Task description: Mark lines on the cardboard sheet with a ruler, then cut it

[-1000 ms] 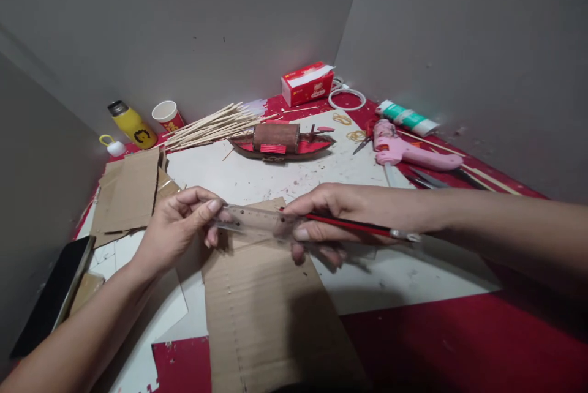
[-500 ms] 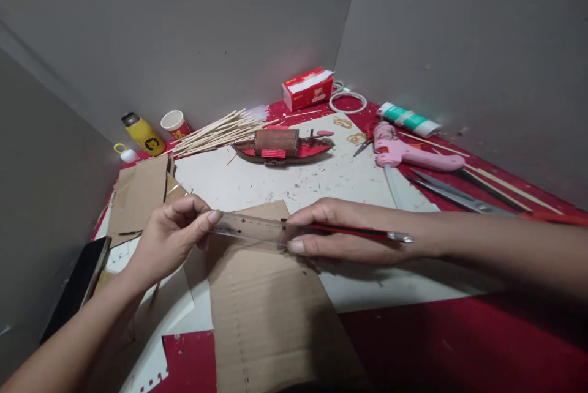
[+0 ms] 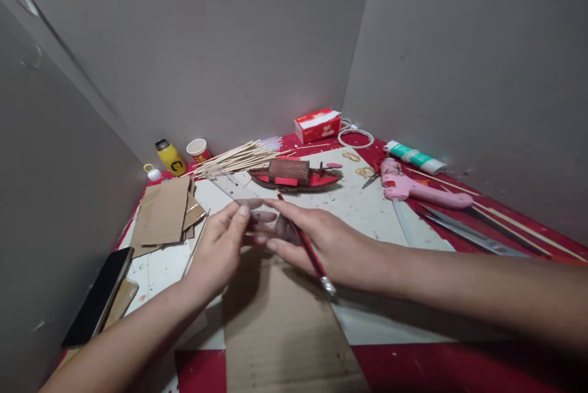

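Note:
Above a long piece of cardboard (image 3: 280, 338), my left hand (image 3: 220, 246) pinches a clear ruler (image 3: 227, 188) between thumb and fingers. The ruler slants, its far end up and to the left. My right hand (image 3: 331, 237) is closed around a red and black pencil (image 3: 309, 250), its metal-capped end toward me. The right fingertips are at the ruler's near end, close to my left fingers; whether they grip it too I cannot tell. A model boat (image 3: 296, 175) with a brown rounded roof and red deck sits beyond my hands.
To the left are stacked cardboard pieces (image 3: 160, 212) and a black phone (image 3: 98, 298). Behind them stand a yellow bottle (image 3: 171, 158) and a paper cup (image 3: 198, 149), near thin wooden sticks (image 3: 234, 157). On the right lie a pink glue gun (image 3: 427, 191) and large scissors (image 3: 468, 232).
My hands have come closer together. The ruler has turned, its far end now pointing up-left, and the pencil has tilted steeply. The view has shifted, so the table things appear lower.

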`<state>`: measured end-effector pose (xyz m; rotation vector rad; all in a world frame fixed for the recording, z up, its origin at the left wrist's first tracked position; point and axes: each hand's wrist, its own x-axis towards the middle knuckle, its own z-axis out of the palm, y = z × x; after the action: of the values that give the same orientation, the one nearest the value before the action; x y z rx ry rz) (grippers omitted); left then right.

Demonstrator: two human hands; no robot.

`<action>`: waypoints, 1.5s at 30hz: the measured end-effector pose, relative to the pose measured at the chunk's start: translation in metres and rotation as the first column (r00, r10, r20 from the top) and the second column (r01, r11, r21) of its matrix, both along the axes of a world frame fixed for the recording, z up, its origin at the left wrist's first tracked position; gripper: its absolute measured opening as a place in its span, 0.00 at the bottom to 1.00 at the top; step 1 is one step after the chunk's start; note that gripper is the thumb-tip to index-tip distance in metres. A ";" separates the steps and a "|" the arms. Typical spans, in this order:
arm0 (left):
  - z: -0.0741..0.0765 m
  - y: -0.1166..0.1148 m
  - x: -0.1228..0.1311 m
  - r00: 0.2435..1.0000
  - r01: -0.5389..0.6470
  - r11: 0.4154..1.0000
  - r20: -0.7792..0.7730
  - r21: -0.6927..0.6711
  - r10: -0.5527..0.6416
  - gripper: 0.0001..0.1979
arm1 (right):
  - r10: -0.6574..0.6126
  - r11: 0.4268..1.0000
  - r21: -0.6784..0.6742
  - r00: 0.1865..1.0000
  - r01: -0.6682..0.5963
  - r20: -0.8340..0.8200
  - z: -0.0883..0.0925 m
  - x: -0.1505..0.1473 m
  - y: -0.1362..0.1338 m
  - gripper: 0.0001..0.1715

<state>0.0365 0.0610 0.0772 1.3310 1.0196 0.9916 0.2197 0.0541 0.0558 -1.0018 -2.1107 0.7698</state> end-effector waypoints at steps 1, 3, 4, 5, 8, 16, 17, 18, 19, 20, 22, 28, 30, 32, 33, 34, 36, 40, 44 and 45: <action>0.000 0.005 -0.007 1.000 -0.016 1.000 -0.001 -0.008 0.016 0.20 | 0.040 0.997 -0.059 0.999 -0.042 -0.029 0.003 0.004 0.000 0.26; 0.000 0.014 -0.023 0.999 0.009 0.999 -0.043 -0.048 -0.011 0.18 | 0.051 0.988 -0.139 0.993 -0.065 -0.105 0.009 0.014 0.002 0.30; 0.001 0.016 -0.030 0.997 0.035 0.997 -0.070 -0.062 -0.039 0.18 | 0.013 0.988 -0.150 0.990 -0.034 -0.139 0.012 0.019 0.003 0.30; 0.002 0.016 -0.036 0.991 0.081 0.992 -0.100 -0.097 -0.091 0.18 | -0.043 0.991 -0.136 0.986 0.021 -0.162 0.014 0.025 0.006 0.30; 0.006 0.008 -0.043 0.919 0.300 0.928 -0.195 -0.221 -0.344 0.19 | -0.140 0.989 -0.067 0.979 0.132 -0.147 0.017 0.040 0.012 0.29; -0.006 0.001 -0.031 0.553 0.641 0.699 -0.440 -0.318 -0.707 0.21 | 0.186 0.907 0.317 0.940 -0.277 0.287 -0.023 0.059 0.001 0.18; -0.010 0.003 -0.031 0.544 0.629 0.720 -0.496 -0.293 -0.677 0.21 | 0.184 0.904 0.324 0.937 -0.280 0.296 -0.028 0.060 0.000 0.17; -0.013 0.004 -0.031 0.537 0.606 0.755 -0.571 -0.250 -0.621 0.20 | 0.178 0.910 0.314 0.939 -0.271 0.295 -0.032 0.062 0.000 0.16; -0.017 0.004 -0.032 0.529 0.578 0.793 -0.652 -0.192 -0.543 0.19 | 0.174 0.921 0.291 0.941 -0.260 0.289 -0.036 0.063 -0.001 0.16; -0.020 0.003 -0.032 0.517 0.549 0.826 -0.724 -0.129 -0.456 0.18 | 0.172 0.935 0.255 0.944 -0.247 0.281 -0.038 0.064 -0.001 0.17; -0.025 -0.001 -0.033 0.488 0.508 0.861 -0.813 -0.031 -0.317 0.16 | 0.178 0.956 0.185 0.951 -0.229 0.254 -0.042 0.064 -0.003 0.20; -0.031 -0.010 -0.035 0.479 0.462 0.887 -0.846 0.018 -0.233 0.12 | 0.175 0.935 0.273 0.965 -0.226 0.198 -0.050 0.058 -0.009 0.16; -0.033 -0.013 -0.036 0.478 0.476 0.871 -0.868 0.124 -0.137 0.11 | 0.153 0.920 0.326 0.965 -0.217 0.211 -0.050 0.059 -0.006 0.15; -0.036 -0.022 -0.037 0.469 0.526 0.777 -0.880 0.345 0.073 0.11 | 0.119 0.898 0.388 0.964 -0.206 0.238 -0.051 0.063 -0.002 0.16; -0.039 -0.028 -0.038 0.465 0.563 0.686 -0.863 0.461 0.198 0.11 | 0.101 0.884 0.419 0.960 -0.207 0.261 -0.051 0.066 0.001 0.15; -0.041 -0.036 -0.038 0.464 0.602 0.569 -0.826 0.560 0.321 0.12 | 0.083 0.871 0.444 0.953 -0.211 0.290 -0.052 0.068 0.004 0.15; -0.047 -0.051 -0.038 0.422 0.683 0.437 -0.805 0.585 0.418 0.20 | 0.047 0.850 0.480 0.939 -0.217 0.342 -0.055 0.072 0.010 0.15; -0.058 -0.066 -0.035 0.231 0.759 0.512 -0.902 0.402 0.365 0.38 | -0.018 0.838 0.505 0.915 -0.206 0.404 -0.063 0.072 0.018 0.17; -0.063 -0.059 -0.035 0.131 0.761 0.576 -0.939 0.300 0.317 0.48 | -0.059 0.836 0.512 0.896 -0.197 0.441 -0.065 0.067 0.018 0.14; -0.063 -0.057 -0.035 0.125 0.758 0.584 -0.944 0.289 0.305 0.49 | -0.065 0.836 0.513 0.893 -0.195 0.446 -0.065 0.067 0.016 0.14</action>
<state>0.0016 0.0041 0.0142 3.1028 1.1573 -0.0617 0.2865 0.0705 -0.0089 -0.8314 -2.5552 -0.0869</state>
